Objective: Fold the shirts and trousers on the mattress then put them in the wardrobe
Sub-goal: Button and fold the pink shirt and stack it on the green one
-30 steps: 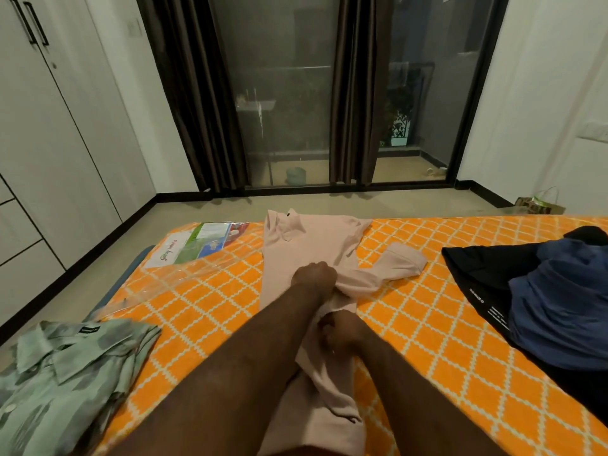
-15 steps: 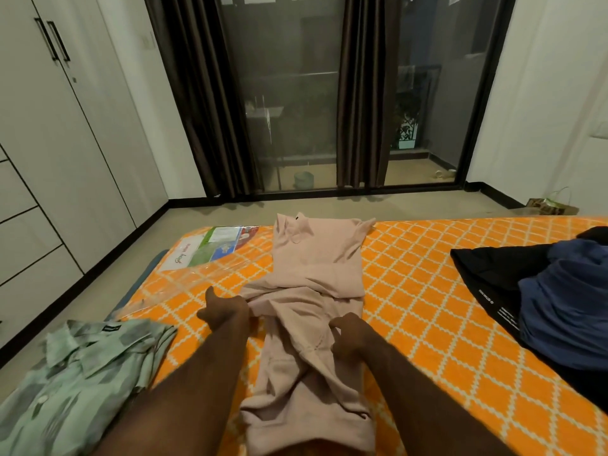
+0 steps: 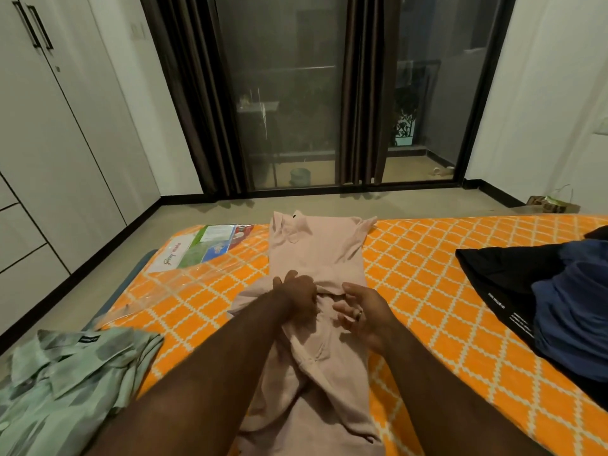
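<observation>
A: White wardrobe (image 3: 49, 143) doors stand shut at far left. Arriving there with both arms full would be awkward.
B: And the green shirt (image 3: 65, 383)?
A: It sits at the left edge of the mattress (image 3: 427, 274). 1 elbow nudge could tip it off.
B: The pink shirt (image 3: 316, 251)?
A: It lies lengthwise mid-mattress, collar far, just right of a slick plastic packet (image 3: 204, 248). The left grip (image 3: 297, 299) holds bunched cloth at the shirt's middle, fingers curled in. The right grip (image 3: 363, 315) is wide, fingers loose, holding nothing, just over the shirt.
B: The risk?
A: With only 1 side held, a pull could drag the fold crooked and spill the tucked sleeves.
B: Further right?
A: A black garment (image 3: 493, 278) and a blue garment (image 3: 572, 311) are heaped together unfolded, well apart from the pink one.
</observation>
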`<act>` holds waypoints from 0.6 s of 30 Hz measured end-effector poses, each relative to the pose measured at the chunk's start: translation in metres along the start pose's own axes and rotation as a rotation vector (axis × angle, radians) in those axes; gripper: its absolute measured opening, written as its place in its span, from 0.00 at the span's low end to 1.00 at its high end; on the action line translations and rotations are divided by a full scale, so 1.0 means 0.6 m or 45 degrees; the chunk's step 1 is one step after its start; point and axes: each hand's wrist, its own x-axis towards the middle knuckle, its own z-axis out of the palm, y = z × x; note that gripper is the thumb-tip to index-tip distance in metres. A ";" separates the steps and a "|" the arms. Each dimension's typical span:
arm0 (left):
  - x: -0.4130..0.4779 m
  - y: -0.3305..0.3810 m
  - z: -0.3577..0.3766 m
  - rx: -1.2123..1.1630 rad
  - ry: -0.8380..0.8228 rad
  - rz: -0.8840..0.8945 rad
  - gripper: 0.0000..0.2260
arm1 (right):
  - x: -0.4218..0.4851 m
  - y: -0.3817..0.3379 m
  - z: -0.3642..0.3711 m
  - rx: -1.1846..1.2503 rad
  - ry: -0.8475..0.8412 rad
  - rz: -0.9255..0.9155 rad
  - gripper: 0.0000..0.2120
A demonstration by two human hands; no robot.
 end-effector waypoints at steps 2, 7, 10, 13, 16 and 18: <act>0.011 -0.007 -0.003 -0.147 0.026 -0.059 0.19 | 0.009 -0.001 -0.004 0.090 -0.008 -0.030 0.09; 0.007 -0.060 -0.016 -0.590 0.576 -0.211 0.22 | 0.015 0.011 -0.001 0.007 -0.005 -0.059 0.13; 0.002 -0.096 -0.023 -0.976 0.788 -0.637 0.35 | 0.011 0.024 0.004 -0.037 -0.018 -0.085 0.13; -0.011 -0.105 -0.026 -1.193 0.690 -1.147 0.34 | 0.009 0.023 0.009 -0.051 -0.008 -0.114 0.12; -0.024 -0.099 -0.024 -0.755 0.777 -1.152 0.25 | 0.020 0.010 0.006 -0.081 0.028 -0.194 0.11; -0.009 -0.097 -0.027 -0.575 0.894 -0.847 0.17 | 0.037 -0.010 0.005 -0.122 0.058 -0.262 0.08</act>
